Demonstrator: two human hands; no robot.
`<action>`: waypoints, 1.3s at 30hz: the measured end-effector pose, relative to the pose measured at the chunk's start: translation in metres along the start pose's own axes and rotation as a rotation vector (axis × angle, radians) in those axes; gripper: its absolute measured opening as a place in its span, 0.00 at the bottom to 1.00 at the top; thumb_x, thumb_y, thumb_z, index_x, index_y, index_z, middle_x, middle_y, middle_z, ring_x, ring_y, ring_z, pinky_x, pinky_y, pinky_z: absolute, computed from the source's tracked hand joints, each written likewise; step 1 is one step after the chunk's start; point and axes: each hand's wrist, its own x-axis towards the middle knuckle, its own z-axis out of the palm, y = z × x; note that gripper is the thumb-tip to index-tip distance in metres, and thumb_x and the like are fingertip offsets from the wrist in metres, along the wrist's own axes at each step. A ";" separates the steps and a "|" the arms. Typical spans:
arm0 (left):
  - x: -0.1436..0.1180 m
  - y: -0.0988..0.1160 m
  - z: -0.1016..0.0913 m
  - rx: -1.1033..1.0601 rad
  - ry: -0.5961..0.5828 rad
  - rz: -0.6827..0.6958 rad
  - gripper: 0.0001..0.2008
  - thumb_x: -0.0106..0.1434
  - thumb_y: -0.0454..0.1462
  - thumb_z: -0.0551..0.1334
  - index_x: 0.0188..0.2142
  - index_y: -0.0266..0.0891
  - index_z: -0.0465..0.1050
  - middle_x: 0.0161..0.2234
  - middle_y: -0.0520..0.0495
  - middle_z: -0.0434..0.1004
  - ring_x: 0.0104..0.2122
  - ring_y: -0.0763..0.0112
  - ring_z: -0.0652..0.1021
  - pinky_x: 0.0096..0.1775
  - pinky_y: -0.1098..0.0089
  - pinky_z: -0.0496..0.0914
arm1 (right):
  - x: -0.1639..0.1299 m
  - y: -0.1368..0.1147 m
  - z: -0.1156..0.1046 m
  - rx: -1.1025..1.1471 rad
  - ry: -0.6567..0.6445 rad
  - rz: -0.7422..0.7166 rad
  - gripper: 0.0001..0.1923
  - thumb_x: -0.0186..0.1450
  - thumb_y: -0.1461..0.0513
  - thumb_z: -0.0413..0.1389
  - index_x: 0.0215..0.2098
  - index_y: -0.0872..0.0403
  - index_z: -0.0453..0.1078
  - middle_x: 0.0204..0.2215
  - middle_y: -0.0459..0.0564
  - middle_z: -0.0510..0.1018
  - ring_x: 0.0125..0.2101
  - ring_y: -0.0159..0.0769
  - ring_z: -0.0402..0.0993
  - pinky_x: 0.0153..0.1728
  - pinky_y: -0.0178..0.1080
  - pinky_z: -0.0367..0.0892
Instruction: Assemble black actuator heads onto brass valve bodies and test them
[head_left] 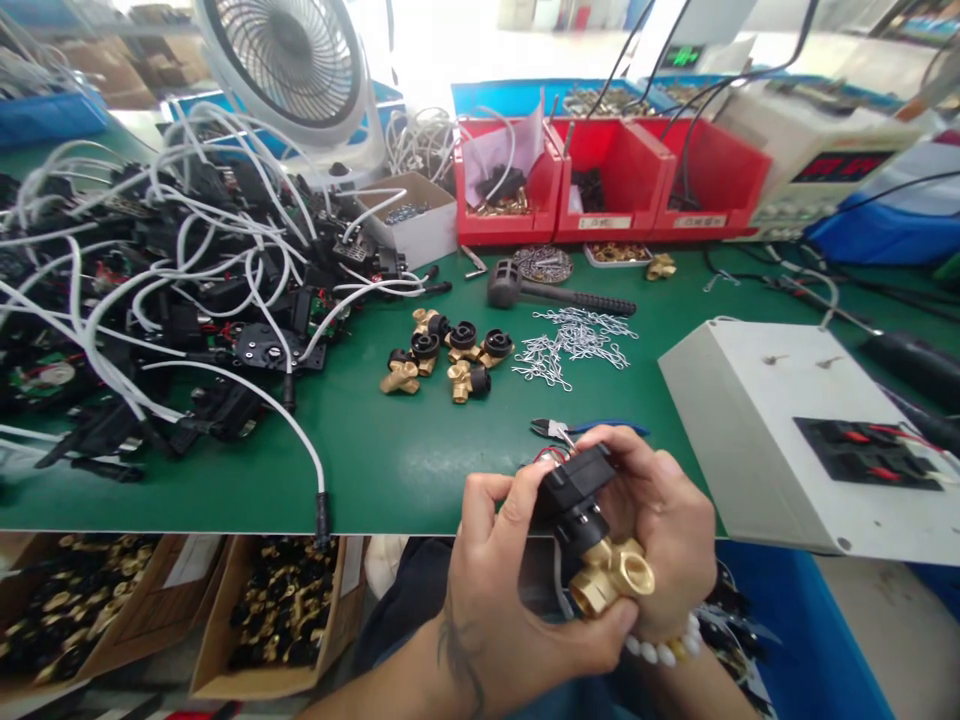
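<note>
Between my two hands, over the table's front edge, is a brass valve [613,578] joined to a black actuator housing [579,482]. My left hand [499,590] is closed on it, fingers at the housing and thumb along the bottom of the brass body. My right hand [664,520] wraps the far side, fingers over the top of the housing; its palm side is partly hidden. Just beyond lie blue-handled cutting pliers [589,428]. Several brass valves with black collars [463,340] stand farther left, and a heap of wire clips [574,345] lies behind the pliers.
Black actuators with white cables [217,290] crowd the left. A black mallet [559,292] lies before red bins [607,185]. A grey switch box [795,440] sits right. Cardboard boxes of valves [281,610] stand below the edge; a fan [289,60] stands behind.
</note>
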 end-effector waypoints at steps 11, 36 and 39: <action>0.019 -0.047 -0.022 -0.082 -0.040 -0.065 0.39 0.53 0.40 0.70 0.62 0.44 0.56 0.53 0.44 0.61 0.53 0.60 0.71 0.49 0.61 0.77 | 0.123 -0.002 -0.013 -1.298 -0.268 -0.090 0.04 0.62 0.64 0.60 0.33 0.58 0.71 0.34 0.55 0.77 0.36 0.40 0.74 0.39 0.41 0.68; 0.018 -0.050 -0.021 0.023 0.019 0.111 0.41 0.54 0.44 0.70 0.64 0.37 0.59 0.50 0.42 0.63 0.50 0.62 0.70 0.48 0.63 0.75 | 0.074 -0.020 -0.030 -0.567 -0.443 -0.147 0.05 0.68 0.59 0.57 0.40 0.52 0.70 0.22 0.41 0.69 0.22 0.27 0.64 0.22 0.30 0.60; 0.019 -0.050 -0.020 0.054 0.028 0.133 0.41 0.54 0.44 0.70 0.64 0.35 0.60 0.48 0.43 0.64 0.47 0.63 0.70 0.47 0.63 0.75 | 0.053 -0.029 -0.034 -0.458 -0.504 -0.140 0.03 0.67 0.59 0.60 0.38 0.48 0.75 0.24 0.41 0.71 0.24 0.24 0.67 0.24 0.27 0.63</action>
